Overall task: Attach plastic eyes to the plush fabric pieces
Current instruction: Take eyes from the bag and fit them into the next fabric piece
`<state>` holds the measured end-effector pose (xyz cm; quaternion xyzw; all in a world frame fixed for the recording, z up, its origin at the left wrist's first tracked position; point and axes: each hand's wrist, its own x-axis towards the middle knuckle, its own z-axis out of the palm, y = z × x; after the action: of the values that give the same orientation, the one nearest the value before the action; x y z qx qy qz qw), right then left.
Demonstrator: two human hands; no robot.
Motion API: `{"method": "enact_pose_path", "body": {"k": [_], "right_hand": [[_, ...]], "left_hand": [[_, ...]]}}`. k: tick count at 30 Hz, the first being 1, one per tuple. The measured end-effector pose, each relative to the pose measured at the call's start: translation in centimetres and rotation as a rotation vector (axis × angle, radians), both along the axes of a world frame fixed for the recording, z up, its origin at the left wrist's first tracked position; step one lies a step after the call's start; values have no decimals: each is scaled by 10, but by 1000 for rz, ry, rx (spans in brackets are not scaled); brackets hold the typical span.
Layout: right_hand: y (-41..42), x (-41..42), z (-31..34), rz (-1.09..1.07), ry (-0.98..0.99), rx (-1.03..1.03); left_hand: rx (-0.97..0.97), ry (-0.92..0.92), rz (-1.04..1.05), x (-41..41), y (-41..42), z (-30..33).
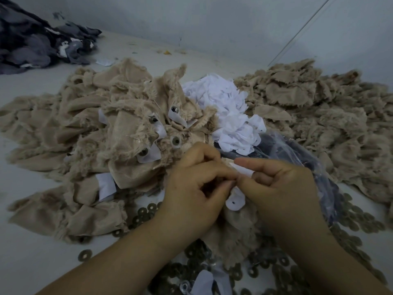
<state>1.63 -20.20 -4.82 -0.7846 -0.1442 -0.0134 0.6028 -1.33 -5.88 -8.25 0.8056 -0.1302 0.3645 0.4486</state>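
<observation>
Head view: left hand (191, 186) and right hand (278, 188) are both pinching a white backing patch (235, 201) over a beige plush piece (236, 231). Each grip is clamping on it, near washers (265, 271) lying on the surface (32, 252).

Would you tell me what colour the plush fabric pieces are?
Beige, seen in the head view: plush fabric pieces.

single head-worn wide view, angled forward and down from close above both hands (234, 188); table (32, 252) filling the frame, wall (212, 22) at top edge, edges bowed.
</observation>
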Motion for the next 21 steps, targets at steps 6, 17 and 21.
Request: {"method": "enact_pose_path", "body": {"k": [6, 17, 21], "right_hand": [[-1, 5, -3, -7, 177, 130], [-3, 16, -1, 90, 603, 374], [-6, 18, 4, 133, 748, 448]], "left_hand": [[-203, 162, -42, 5, 2, -2], [201, -181, -56, 6, 3, -5], [380, -229, -85, 10, 9, -6]]}}
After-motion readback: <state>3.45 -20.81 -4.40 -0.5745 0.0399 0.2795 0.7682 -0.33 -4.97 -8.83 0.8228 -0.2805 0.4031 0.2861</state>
